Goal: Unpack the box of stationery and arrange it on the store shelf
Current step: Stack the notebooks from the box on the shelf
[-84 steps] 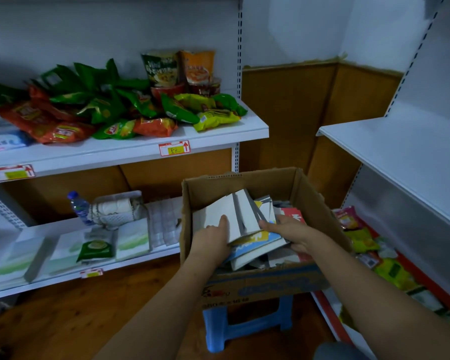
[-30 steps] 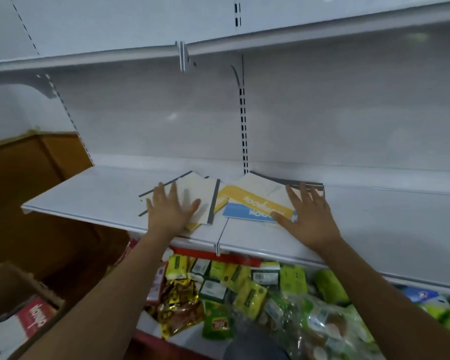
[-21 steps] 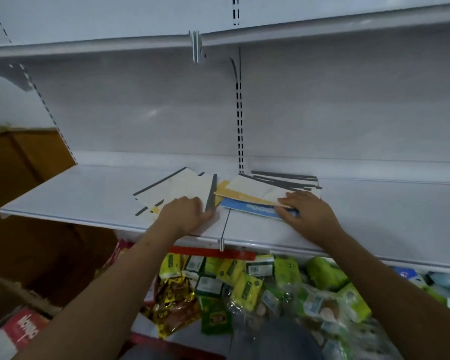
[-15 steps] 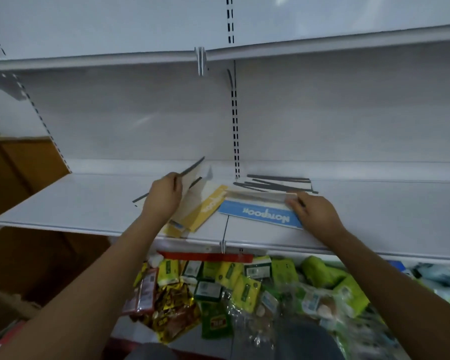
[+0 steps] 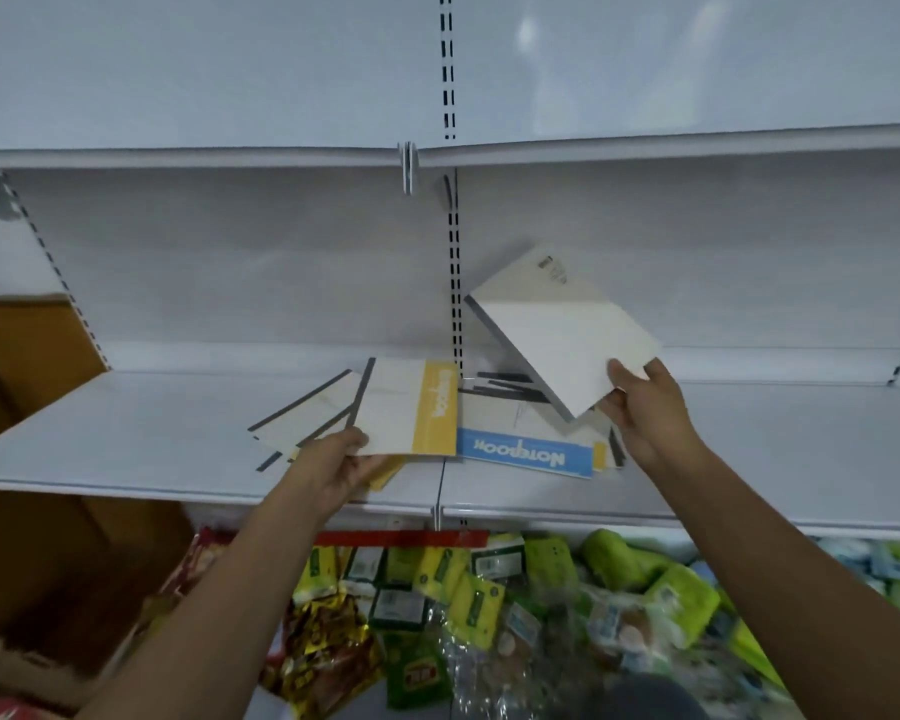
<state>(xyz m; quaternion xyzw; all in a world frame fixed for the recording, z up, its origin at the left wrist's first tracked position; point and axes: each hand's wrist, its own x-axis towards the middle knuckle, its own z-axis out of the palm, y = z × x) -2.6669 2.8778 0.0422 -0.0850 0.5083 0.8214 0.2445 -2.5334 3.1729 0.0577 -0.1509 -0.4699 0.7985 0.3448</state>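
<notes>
Right hand (image 5: 645,413) pinches the near corner of a plain white notebook with a dark spine edge (image 5: 562,330), thumb on top, and holds it tilted in the air above the white metal store shelf (image 5: 126,433). Left hand (image 5: 333,459) grips the near edge of a white notebook with a yellow band (image 5: 411,407), which sits on top of a fanned spread of other white, dark-edged notebooks (image 5: 302,413).

As I judge it, the step is sorting this loose heap into tidy stacks. I would keep like covers together, square each pile against the shelf's back wall, and turn the spines one way. Thin covers slide on smooth painted metal, so I would set each one down flat, not drop it, and keep the stacks off the front lip.

Between my hands a blue-banded notebook (image 5: 526,452) lies flat on the shelf; its band reads "Notebook", upside down from here. Yellow-band lettering looks like the same word, sideways, though I cannot read it surely. Printing on the lifted notebook's far corner is too small to read. Green and yellow snack packets (image 5: 489,589) crowd the level below; their labels are illegible.
</notes>
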